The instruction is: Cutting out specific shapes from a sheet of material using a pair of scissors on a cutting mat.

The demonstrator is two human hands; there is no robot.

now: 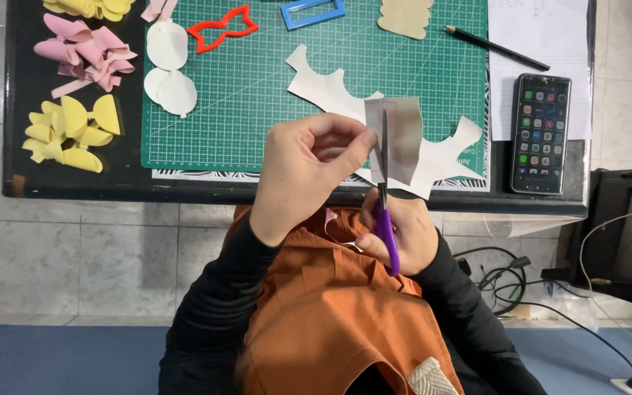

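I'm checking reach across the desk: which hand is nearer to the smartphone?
Right. The right hand, gripping the purple scissors, sits below-left of the smartphone; the left hand, pinching the grey paper piece, is farther left.

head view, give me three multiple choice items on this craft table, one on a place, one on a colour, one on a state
1. Where does the phone lie?
A. right of the green cutting mat
B. on the mat
C. on the floor

2. What colour are the handles of the scissors?
A. red
B. purple
C. yellow

3. What is the left hand doing?
A. resting flat on the table
B. holding the pencil
C. pinching a pale piece of sheet at the scissor blades

Answers:
1 A, the phone sits beyond the mat's right edge.
2 B, purple shows in the right hand.
3 C, the thumb and fingers grip the piece's edge while the blade runs up it.
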